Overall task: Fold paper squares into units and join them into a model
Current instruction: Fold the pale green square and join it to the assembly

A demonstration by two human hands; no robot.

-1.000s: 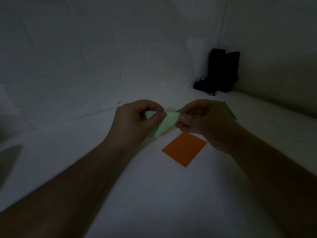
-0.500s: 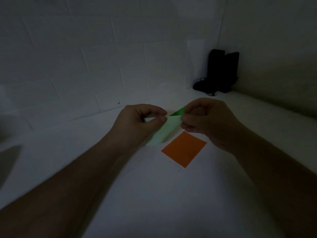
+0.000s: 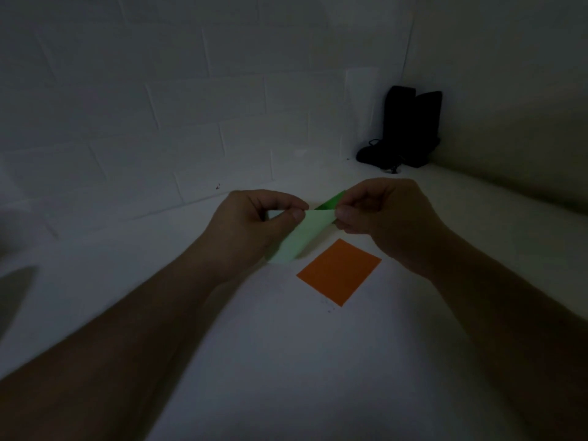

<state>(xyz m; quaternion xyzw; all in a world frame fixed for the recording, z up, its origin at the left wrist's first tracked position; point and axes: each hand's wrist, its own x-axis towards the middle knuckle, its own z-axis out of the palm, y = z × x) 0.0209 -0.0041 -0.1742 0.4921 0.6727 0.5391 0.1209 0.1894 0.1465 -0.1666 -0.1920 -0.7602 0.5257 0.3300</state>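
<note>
A folded green paper (image 3: 302, 235) hangs in the air above the white table (image 3: 286, 361), its pale side toward me and a darker green flap showing at its top right. My left hand (image 3: 251, 224) pinches its upper left edge between thumb and forefinger. My right hand (image 3: 381, 218) pinches the upper right corner, fingers curled over the paper. An orange paper square (image 3: 339, 272) lies flat on the table just below and in front of my right hand.
A black object (image 3: 407, 128) with a cord stands in the far right corner against the white brick wall (image 3: 191, 106). A dark shape (image 3: 12, 297) sits at the left edge of the view.
The green paper has been folded narrower and turned; the dark green tip that stuck out right of my right hand is now tucked between the hands. Both hands stayed nearly in place.
</note>
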